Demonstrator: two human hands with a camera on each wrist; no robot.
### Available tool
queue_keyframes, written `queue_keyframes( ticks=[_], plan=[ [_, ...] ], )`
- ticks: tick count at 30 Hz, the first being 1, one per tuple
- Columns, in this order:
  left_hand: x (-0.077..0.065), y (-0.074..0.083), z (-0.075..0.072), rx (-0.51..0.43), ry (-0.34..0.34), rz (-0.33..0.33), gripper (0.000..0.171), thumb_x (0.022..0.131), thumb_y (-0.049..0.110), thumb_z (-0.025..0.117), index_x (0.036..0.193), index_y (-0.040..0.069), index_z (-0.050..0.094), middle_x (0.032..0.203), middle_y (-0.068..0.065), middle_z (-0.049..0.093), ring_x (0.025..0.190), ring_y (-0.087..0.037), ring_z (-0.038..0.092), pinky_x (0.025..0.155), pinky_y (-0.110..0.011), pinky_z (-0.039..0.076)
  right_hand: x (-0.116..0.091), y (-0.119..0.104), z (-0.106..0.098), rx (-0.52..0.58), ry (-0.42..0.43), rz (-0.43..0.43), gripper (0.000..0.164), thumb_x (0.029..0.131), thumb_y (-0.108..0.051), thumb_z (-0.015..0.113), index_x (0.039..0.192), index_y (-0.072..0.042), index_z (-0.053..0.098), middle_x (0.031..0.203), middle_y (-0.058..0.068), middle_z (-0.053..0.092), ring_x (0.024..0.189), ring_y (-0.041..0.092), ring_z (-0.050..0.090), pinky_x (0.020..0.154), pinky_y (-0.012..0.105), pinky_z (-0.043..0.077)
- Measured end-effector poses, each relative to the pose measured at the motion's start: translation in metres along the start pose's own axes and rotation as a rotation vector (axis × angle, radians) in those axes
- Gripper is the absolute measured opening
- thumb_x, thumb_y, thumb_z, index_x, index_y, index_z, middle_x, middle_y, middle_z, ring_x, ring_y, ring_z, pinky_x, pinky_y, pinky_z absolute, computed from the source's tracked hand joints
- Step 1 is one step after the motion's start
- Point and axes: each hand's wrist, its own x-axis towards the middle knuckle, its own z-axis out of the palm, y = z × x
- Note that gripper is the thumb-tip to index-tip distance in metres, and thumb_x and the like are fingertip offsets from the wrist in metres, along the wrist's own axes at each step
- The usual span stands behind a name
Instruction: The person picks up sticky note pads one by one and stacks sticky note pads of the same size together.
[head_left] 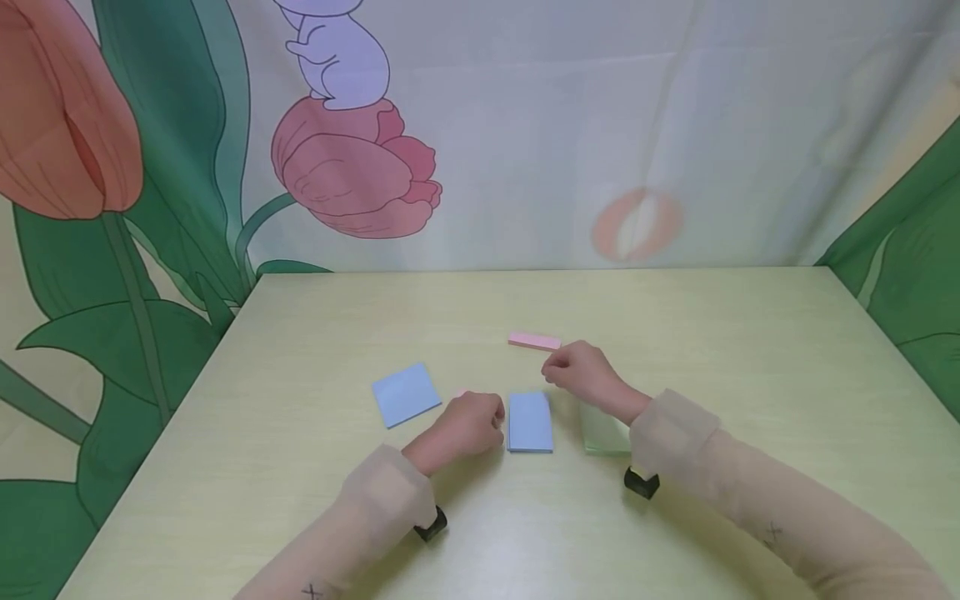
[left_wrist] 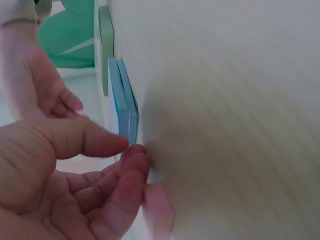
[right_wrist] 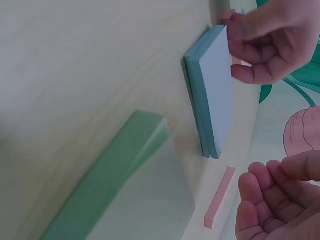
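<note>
My left hand (head_left: pixel 468 423) hovers just left of a small stack of blue sticky-note pads (head_left: pixel 530 423), fingers loosely curled. In the left wrist view its thumb and fingertips come close together beside the stack's end; no pad shows between them. A pink pad (left_wrist: pixel 160 212) lies by those fingers, mostly hidden by the hand in the head view. Loosely bent and holding nothing, the fingers of my right hand (head_left: pixel 588 377) are above the table near a narrow pink pad (head_left: pixel 534 341). Partly beneath the right wrist lies a green pad (head_left: pixel 603 435).
Farther left, a square blue pad (head_left: pixel 406 395) lies turned at an angle on the pale table (head_left: pixel 735 333). Behind the table's back edge hangs a curtain (head_left: pixel 525 150) printed with tulips. Dark wrist cameras (head_left: pixel 642 483) sit under both cuffs.
</note>
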Motion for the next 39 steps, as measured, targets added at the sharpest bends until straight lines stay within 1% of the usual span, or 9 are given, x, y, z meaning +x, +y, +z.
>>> queue_keyframes(
  ticks=[2, 5, 9, 13, 21, 29, 35, 39],
  plan=[
    [-0.004, 0.001, 0.002, -0.015, -0.02, -0.002, 0.023, 0.071, 0.005, 0.06, 0.094, 0.0, 0.057, 0.075, -0.004, 0.057, 0.06, -0.014, 0.046, 0.053, -0.023, 0.038, 0.004, -0.002, 0.003, -0.03, -0.006, -0.02, 0.019, 0.083, -0.01, 0.054, 0.09, 0.002, 0.068, 0.081, 0.008, 0.065, 0.064, 0.012, 0.047, 0.057, 0.02, 0.038],
    [-0.008, 0.004, 0.004, -0.012, -0.039, -0.012, 0.021, 0.067, 0.009, 0.066, 0.083, 0.004, 0.053, 0.065, -0.001, 0.047, 0.056, -0.013, 0.041, 0.049, -0.023, 0.034, 0.01, -0.003, 0.009, -0.062, -0.03, -0.02, 0.02, 0.083, -0.01, 0.053, 0.09, 0.001, 0.068, 0.082, 0.008, 0.065, 0.062, 0.011, 0.046, 0.056, 0.019, 0.037],
    [-0.012, 0.007, 0.008, 0.022, -0.03, -0.023, 0.027, 0.067, 0.019, 0.071, 0.075, 0.008, 0.048, 0.063, 0.001, 0.042, 0.056, -0.013, 0.038, 0.049, -0.022, 0.032, 0.016, -0.003, 0.017, -0.102, -0.06, -0.031, 0.02, 0.084, -0.01, 0.052, 0.09, 0.0, 0.068, 0.085, 0.009, 0.066, 0.065, 0.012, 0.049, 0.058, 0.019, 0.039],
    [-0.013, 0.009, 0.009, 0.045, -0.008, -0.022, 0.027, 0.068, 0.019, 0.071, 0.074, 0.008, 0.048, 0.062, 0.001, 0.043, 0.056, -0.013, 0.038, 0.049, -0.021, 0.032, 0.02, -0.001, 0.024, -0.147, -0.081, -0.055, 0.02, 0.085, -0.01, 0.051, 0.091, 0.0, 0.067, 0.087, 0.009, 0.066, 0.068, 0.013, 0.051, 0.058, 0.019, 0.04],
    [-0.011, 0.009, 0.01, 0.075, 0.005, -0.014, 0.024, 0.069, 0.014, 0.069, 0.066, 0.008, 0.046, 0.056, 0.002, 0.038, 0.051, -0.012, 0.036, 0.046, -0.021, 0.029, 0.022, 0.0, 0.027, -0.159, -0.105, -0.04, 0.019, 0.085, -0.01, 0.051, 0.091, -0.001, 0.068, 0.085, 0.008, 0.066, 0.067, 0.012, 0.05, 0.058, 0.018, 0.039],
    [-0.011, 0.008, 0.009, 0.057, -0.001, -0.023, 0.025, 0.07, 0.012, 0.069, 0.065, 0.008, 0.045, 0.055, 0.002, 0.035, 0.05, -0.012, 0.034, 0.046, -0.021, 0.027, 0.019, -0.001, 0.028, -0.172, -0.12, -0.068, 0.018, 0.084, -0.008, 0.052, 0.089, -0.001, 0.068, 0.083, 0.007, 0.067, 0.066, 0.011, 0.05, 0.058, 0.018, 0.039],
    [-0.011, 0.008, 0.007, 0.073, -0.007, -0.025, 0.022, 0.069, 0.011, 0.068, 0.065, 0.008, 0.046, 0.056, 0.001, 0.039, 0.051, -0.013, 0.037, 0.046, -0.022, 0.029, 0.018, -0.001, 0.028, -0.182, -0.115, -0.074, 0.018, 0.084, -0.009, 0.053, 0.09, -0.002, 0.068, 0.084, 0.007, 0.067, 0.066, 0.012, 0.05, 0.057, 0.018, 0.038],
    [-0.01, 0.009, 0.007, 0.075, -0.014, -0.03, 0.018, 0.07, 0.01, 0.068, 0.068, 0.006, 0.05, 0.059, 0.0, 0.043, 0.053, -0.013, 0.039, 0.047, -0.022, 0.031, 0.017, -0.003, 0.028, -0.195, -0.113, -0.088, 0.018, 0.084, -0.009, 0.053, 0.09, -0.002, 0.068, 0.088, 0.008, 0.067, 0.07, 0.013, 0.052, 0.061, 0.02, 0.042]
  ],
)
